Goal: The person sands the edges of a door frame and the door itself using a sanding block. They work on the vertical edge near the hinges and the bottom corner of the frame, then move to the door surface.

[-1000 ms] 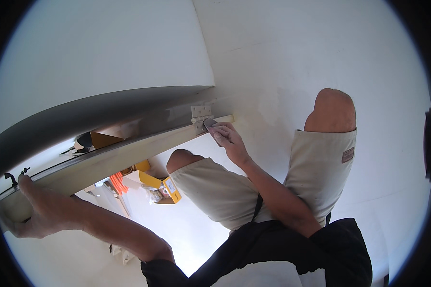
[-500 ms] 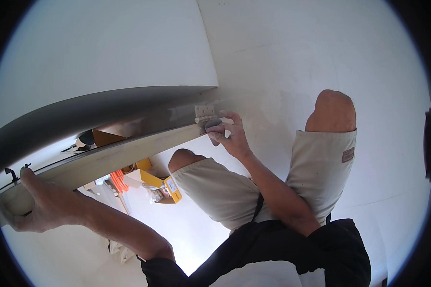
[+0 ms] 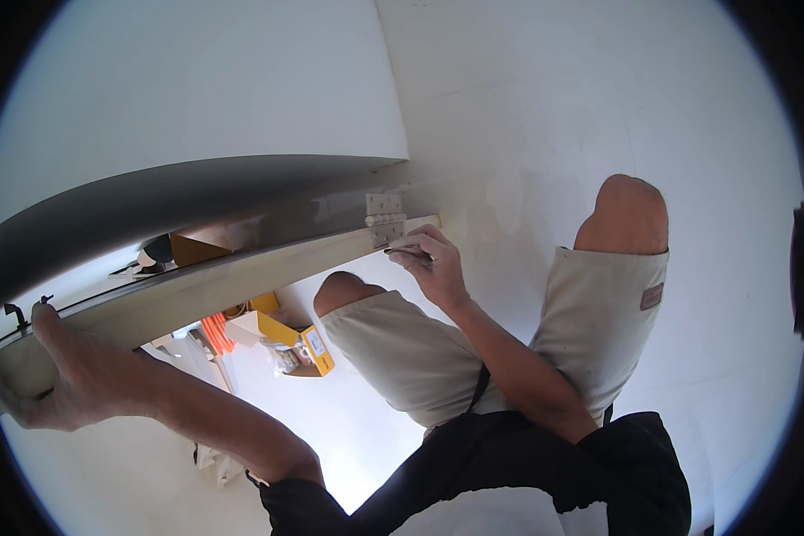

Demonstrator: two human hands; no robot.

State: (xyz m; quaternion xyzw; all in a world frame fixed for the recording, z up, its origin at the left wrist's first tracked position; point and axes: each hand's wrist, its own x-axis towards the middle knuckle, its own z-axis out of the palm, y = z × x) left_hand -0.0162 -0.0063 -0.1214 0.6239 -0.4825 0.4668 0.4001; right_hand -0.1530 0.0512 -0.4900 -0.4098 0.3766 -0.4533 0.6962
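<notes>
A long cream board (image 3: 214,282), like the narrow edge of a door, runs from the lower left up to the wall. My left hand (image 3: 98,380) grips its near-left end, thumb on top and fingers wrapped below. A pale metal hinge (image 3: 385,220) with screw holes is fixed near the board's far end, its leaves spread. Just below the hinge, my right hand (image 3: 433,268) pinches a small, thin grey-brown piece (image 3: 413,254) that looks like folded sandpaper. It is at the board's lower edge; whether it touches is hard to tell.
Two small black fittings (image 3: 15,314) stand up by my left thumb. Below the board lie an open yellow box (image 3: 311,355) and a bundle of orange strips (image 3: 216,334). A white wall (image 3: 500,98) rises ahead, and my knees (image 3: 630,214) are close to the board.
My right hand has turned and moved slightly down from the hinge, so the piece now shows edge-on and more of the hinge is visible. My left hand keeps its grip.
</notes>
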